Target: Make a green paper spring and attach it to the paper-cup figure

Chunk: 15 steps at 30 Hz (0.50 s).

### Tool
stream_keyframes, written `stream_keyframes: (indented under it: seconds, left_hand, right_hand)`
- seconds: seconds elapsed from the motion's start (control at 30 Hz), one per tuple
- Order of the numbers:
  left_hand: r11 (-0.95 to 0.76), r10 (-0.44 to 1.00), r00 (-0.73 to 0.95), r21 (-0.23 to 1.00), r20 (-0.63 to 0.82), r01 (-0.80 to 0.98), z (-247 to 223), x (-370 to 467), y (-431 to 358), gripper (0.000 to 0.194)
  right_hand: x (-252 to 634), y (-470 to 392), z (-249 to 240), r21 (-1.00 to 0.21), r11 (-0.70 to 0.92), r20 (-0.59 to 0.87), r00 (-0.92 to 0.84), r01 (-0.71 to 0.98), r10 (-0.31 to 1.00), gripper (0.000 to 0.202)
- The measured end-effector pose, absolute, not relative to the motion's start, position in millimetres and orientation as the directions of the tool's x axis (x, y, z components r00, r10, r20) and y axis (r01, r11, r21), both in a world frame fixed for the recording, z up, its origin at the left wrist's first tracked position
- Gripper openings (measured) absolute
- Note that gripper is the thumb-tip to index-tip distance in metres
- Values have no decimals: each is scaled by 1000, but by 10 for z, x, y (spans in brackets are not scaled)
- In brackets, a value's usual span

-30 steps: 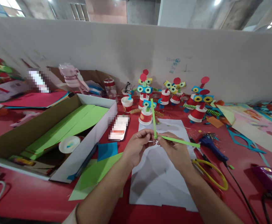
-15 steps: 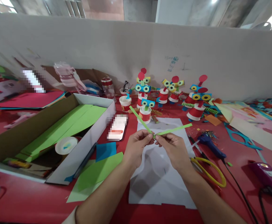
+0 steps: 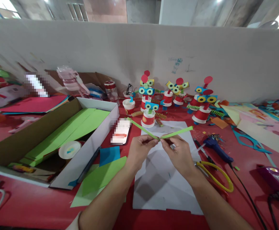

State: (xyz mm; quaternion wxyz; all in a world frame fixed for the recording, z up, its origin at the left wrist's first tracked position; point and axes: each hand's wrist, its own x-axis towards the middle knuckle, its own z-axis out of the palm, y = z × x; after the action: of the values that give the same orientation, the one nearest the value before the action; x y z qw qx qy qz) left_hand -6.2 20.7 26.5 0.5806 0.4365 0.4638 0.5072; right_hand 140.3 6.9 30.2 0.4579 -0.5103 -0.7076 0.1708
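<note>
Two narrow green paper strips (image 3: 177, 132) meet at a small joint between my fingertips and spread out in a wide V. My left hand (image 3: 141, 149) pinches the joint from the left, thumb against fingers. From the right, my right hand (image 3: 176, 151) pinches the same spot. Both hands are over a white sheet (image 3: 163, 185) on the red table. The exact fold at the joint is too small to make out. Just behind the hands stands a red cup figure (image 3: 148, 118) with a blue head and coiled paper arms.
A white box (image 3: 98, 127) with green paper lies left, beside a phone (image 3: 120, 131) and green sheets (image 3: 103, 175). On the right are a blue glue gun (image 3: 217, 148), yellow-handled scissors (image 3: 216, 175) and a purple device (image 3: 277, 179). More cup figures (image 3: 201, 113) stand behind.
The left strip has swung lower and further left, so the V is wider. Both hands still pinch the joint at nearly the same place. The view has shifted slightly.
</note>
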Motion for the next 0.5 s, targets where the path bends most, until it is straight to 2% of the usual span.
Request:
stream_keyframes:
  seconds: [0.1,0.2,0.3,0.4,0.5]
  left_hand:
    - [71,996,63,993,-65,-92,259,-79,226,9]
    - [17,999,36,996,-14,-87,235,-68,223,8]
    - [19,1000,-11,985,-21,-171,212,-30,196,7]
    - [52,998,-19,956,-60,-289,214,12,161,7]
    - [80,997,12,915,-82,-395,243,34,139,7]
  right_hand:
    - [1414,70,297,-649,468,516,-105,599,850,13]
    - [1403,67,299,-666,465,498,-116,583,859,13]
    - [1367,50,292,-752,428,444,-95,501,891,14]
    - [1316,28,276,-879,347,351,-49,327,935,15]
    - [1279,21,275,-947,256,258,-16,193,966,15]
